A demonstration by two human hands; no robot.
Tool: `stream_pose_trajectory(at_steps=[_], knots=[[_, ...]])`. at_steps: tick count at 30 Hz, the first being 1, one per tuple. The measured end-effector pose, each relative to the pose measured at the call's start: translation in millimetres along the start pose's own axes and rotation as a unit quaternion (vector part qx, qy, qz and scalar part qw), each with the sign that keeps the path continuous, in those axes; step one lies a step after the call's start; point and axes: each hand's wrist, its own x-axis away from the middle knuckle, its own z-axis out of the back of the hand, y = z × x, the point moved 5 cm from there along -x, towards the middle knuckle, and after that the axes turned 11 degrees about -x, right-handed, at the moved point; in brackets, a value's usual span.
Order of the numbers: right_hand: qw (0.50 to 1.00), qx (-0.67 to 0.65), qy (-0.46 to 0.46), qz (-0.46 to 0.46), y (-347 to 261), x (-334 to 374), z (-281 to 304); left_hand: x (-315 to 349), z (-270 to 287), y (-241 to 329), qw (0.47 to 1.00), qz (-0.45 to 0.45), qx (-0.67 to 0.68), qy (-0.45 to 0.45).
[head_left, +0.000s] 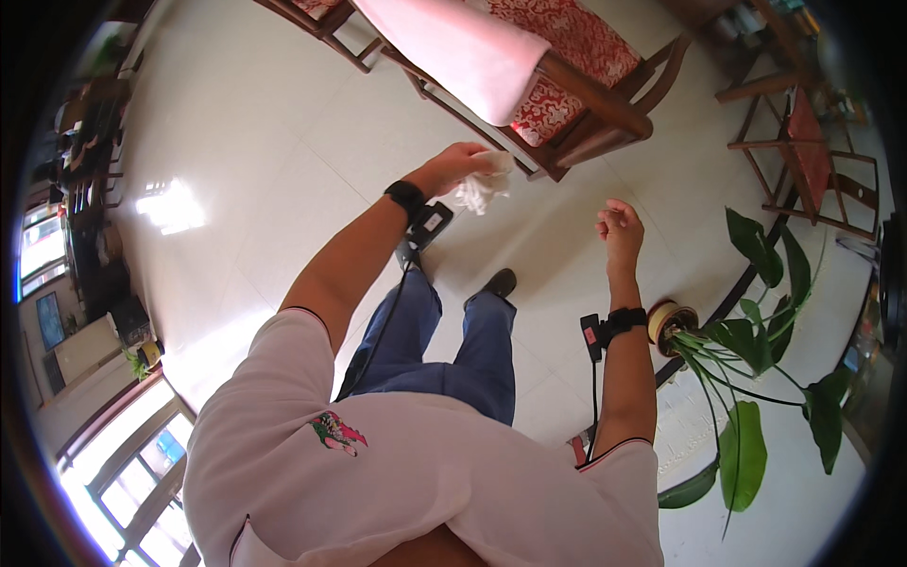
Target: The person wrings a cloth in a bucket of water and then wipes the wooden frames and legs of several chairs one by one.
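Pale tiles form the floor (236, 123). On the far side stands a dark wooden seat (600, 101) with a red patterned cushion (590, 40), and a pink blanket (463, 52) is draped over its left part. To the right and nearer, a potted plant (751, 345) spreads broad green leaves.

The left hand (452, 168) is the nearer one to the seat, its fingers pinched around a crumpled white cloth (484, 189). The right hand (621, 231) is well apart to the right and a little nearer, its fingers loosely half-curled with nothing visible in them.

The cloth bulges right of the left fingers and droops to the near side; bunched so, it shows no clear long axis. Whether it touches the seat I cannot tell.
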Motion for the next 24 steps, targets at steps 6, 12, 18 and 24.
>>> stream_pose_trajectory(at_steps=[6, 12, 18, 24], knots=[[0.999, -0.033, -0.01, 0.006, 94, -24, 0, -110, -31, -3, 0.985, -0.14, 0.009, 0.098], [0.996, 0.003, -0.026, 0.091, 177, -75, -27, -176, -51, -59, 0.614, -0.396, -0.663, 0.164], [0.967, 0.095, 0.0, 0.236, 185, -123, -46, -186, -63, -80, 0.67, -0.419, -0.567, 0.234], [0.863, 0.148, 0.049, 0.481, 153, -158, -64, -180, -76, -92, 0.635, -0.457, -0.546, 0.3]])
